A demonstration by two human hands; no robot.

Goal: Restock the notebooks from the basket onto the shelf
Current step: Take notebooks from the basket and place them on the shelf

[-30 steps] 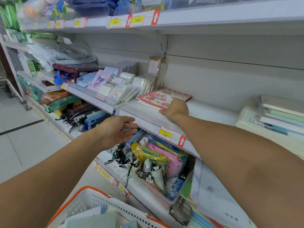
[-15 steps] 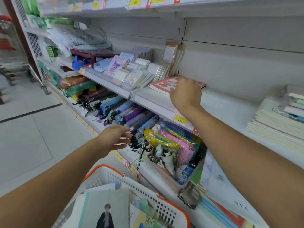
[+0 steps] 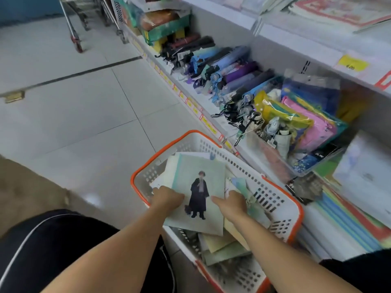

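Observation:
A white basket with an orange rim (image 3: 281, 205) stands on the floor in front of me, filled with several notebooks. On top lies a pale green notebook (image 3: 196, 168) showing a dark-robed figure. My left hand (image 3: 167, 197) grips its left edge, fingers curled over the cover. My right hand (image 3: 231, 203) sits at its right edge, thumb on the cover; its fingers are hidden behind the hand. Another pale notebook (image 3: 220, 250) pokes out beneath. At the top right, a red-bordered notebook (image 3: 342, 9) lies on the white shelf (image 3: 313, 47).
Folded umbrellas (image 3: 224, 66) line the lower shelf to the right of the basket. A clear bin (image 3: 296, 161) of coloured pouches stands beside them, with paper stacks (image 3: 349, 216) further right. A trolley's legs (image 3: 74, 32) stand at the far left. Tiled floor lies open to the left.
The view has dropped from the shelf to the basket. Both hands came down; the right left the red-bordered notebook on the shelf, and both now hold the top green notebook.

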